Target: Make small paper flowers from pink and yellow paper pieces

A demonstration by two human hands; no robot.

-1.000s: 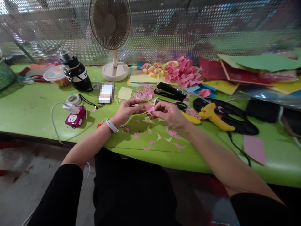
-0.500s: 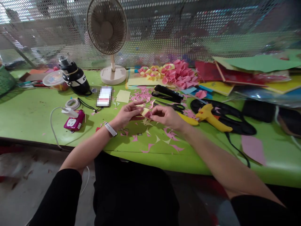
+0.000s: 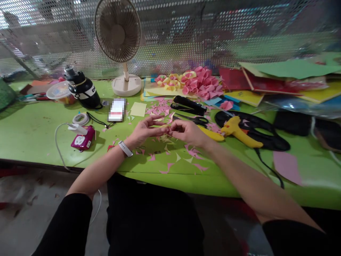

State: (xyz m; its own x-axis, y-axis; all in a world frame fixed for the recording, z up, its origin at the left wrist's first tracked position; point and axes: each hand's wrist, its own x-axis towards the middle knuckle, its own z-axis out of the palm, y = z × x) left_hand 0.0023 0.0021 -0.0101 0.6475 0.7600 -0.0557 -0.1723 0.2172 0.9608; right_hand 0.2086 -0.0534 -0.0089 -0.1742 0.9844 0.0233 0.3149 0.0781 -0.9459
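Note:
Over the middle of the green table, my left hand (image 3: 145,131) and my right hand (image 3: 188,132) meet at the fingertips. A small yellow paper piece (image 3: 164,126) is between them, mostly covered by fingers. My left thumb and fingers, fairly straight, close on it from the left. From the right, my right thumb and index finger pinch its edge. Beneath and around the hands lie pink and yellow paper scraps (image 3: 192,152). Black-handled scissors (image 3: 201,121) and a black stapler (image 3: 186,106) lie just beyond my right hand.
A yellow glue gun (image 3: 239,132) rests on a black stand at right. Folded paper flowers (image 3: 201,83) are heaped at the back. A fan (image 3: 126,85), a black bottle (image 3: 84,89), a phone (image 3: 117,109), yellow squares (image 3: 138,109) and a purple socket adapter (image 3: 83,139) stand or lie leftward.
My fingers have closed further over the yellow paper, which showed more before. My left thumb has moved toward the right fingertips. The view has shifted slightly.

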